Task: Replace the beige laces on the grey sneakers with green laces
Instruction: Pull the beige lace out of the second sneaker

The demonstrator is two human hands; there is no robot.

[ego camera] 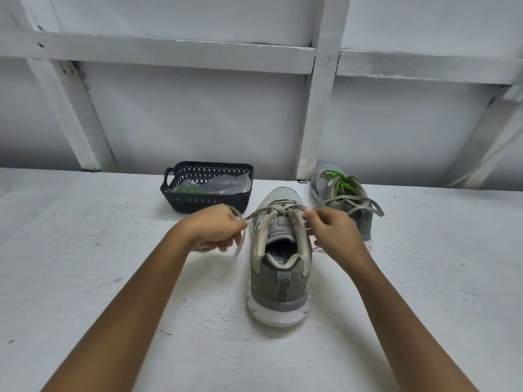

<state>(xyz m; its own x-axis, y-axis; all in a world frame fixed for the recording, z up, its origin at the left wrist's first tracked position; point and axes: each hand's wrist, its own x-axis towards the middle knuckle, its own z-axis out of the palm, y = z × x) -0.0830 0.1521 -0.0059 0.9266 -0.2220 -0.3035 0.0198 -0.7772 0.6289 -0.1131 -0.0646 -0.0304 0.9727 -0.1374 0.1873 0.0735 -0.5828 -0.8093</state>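
Note:
A grey sneaker (278,278) stands heel towards me in the middle of the white surface, still threaded with a beige lace (263,212). My left hand (219,230) grips the left end of that lace, pulled out sideways. My right hand (329,230) pinches the right end beside the eyelets, and its loose loop trails over the second shoe. That second grey sneaker (343,199) sits behind on the right and carries a green lace (341,182).
A dark perforated basket (181,199) stands at the back left of the sneaker, holding a clear plastic bag (223,185) and a bit of green lace (186,190). A white panelled wall (198,117) with beams rises right behind the surface.

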